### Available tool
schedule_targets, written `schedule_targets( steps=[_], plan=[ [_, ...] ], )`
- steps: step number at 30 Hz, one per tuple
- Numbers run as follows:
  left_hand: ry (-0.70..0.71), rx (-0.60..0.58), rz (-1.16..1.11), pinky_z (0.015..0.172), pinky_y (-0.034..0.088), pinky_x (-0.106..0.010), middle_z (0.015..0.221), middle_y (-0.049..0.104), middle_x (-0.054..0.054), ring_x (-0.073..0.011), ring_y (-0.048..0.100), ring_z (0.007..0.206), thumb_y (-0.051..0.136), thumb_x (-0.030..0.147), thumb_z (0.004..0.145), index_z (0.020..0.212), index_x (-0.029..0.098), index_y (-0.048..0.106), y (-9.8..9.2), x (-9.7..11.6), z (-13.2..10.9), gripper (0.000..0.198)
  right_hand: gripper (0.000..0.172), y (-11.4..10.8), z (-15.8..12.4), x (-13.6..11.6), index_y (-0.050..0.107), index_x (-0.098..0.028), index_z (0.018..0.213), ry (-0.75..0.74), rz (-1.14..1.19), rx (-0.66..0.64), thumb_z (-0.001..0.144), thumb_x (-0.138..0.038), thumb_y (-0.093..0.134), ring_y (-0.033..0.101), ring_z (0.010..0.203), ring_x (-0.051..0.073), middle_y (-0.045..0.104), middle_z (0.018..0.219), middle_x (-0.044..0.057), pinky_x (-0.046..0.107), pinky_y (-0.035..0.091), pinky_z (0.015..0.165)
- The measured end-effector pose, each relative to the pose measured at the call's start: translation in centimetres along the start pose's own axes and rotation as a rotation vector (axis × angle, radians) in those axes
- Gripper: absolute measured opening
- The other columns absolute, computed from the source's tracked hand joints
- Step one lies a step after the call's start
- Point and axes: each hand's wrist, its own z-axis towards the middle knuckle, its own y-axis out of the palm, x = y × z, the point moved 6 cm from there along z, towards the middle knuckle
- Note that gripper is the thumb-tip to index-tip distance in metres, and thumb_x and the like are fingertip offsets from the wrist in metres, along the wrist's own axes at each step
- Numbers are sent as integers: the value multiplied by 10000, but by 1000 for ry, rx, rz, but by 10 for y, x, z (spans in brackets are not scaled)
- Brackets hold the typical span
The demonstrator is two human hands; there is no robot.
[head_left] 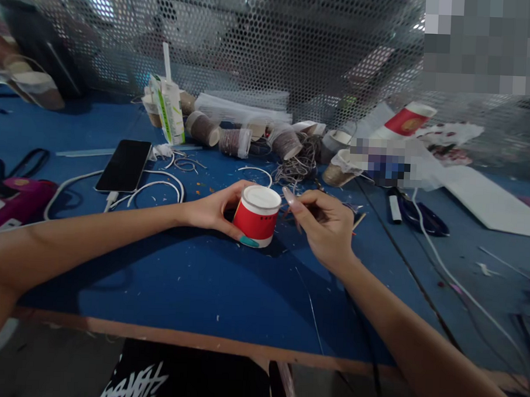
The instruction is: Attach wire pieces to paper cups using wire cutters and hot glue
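My left hand (216, 210) is wrapped round a red and white paper cup (256, 220) standing on the blue table, its white round end facing up. The thumb, with a teal nail, presses low on the near side. Just right of the cup, my right hand (323, 221) is closed in a pinch, its thumb tip near the cup's side. Whatever lies between those fingers is too small or hidden to make out.
Behind the cup lie several twine-wrapped cups (234, 143) and a tangle of grey cord (299, 162). A phone (124, 165) with a white cable and a magenta glue gun (25, 202) are left; scissors (424, 217) lie right. A drink carton (171, 112) stands behind the phone.
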Motion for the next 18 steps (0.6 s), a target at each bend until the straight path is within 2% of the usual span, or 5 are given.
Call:
schedule_targets(
  steps=[7, 14, 16, 18],
  plan=[
    [1, -26, -4, 1043, 402, -475, 1225, 585, -92, -286, 526, 1221, 805, 152, 575, 1276, 231, 402, 1, -1, 0, 813, 207, 1, -1, 2, 557, -197, 631, 2, 9, 3, 820, -250, 622, 424, 490, 68, 476, 533, -58, 232, 359, 493],
    [-25, -36, 12, 1011, 439, -464, 1238, 583, -98, -288, 537, 1214, 795, 122, 566, 1271, 243, 413, 2, 1, -1, 811, 247, 4, -1, 3, 541, -206, 652, 58, 0, -17, 823, -363, 625, 437, 495, 84, 491, 553, -45, 243, 382, 491],
    [-29, -2, 20, 988, 461, -462, 1234, 587, -101, -289, 550, 1195, 801, 141, 562, 1257, 243, 424, 1, -1, -1, 797, 234, 2, -1, 11, 546, -211, 706, 95, -10, 19, 831, -398, 613, 484, 540, 96, 527, 606, -32, 250, 416, 522],
    [-16, 74, 39, 981, 467, -463, 1233, 587, -104, -288, 556, 1182, 801, 175, 565, 1244, 236, 427, -2, -4, 0, 777, 212, -6, -1, 19, 565, -220, 829, 113, -37, 121, 844, -430, 588, 567, 684, 126, 596, 761, 6, 276, 475, 618]
  ],
)
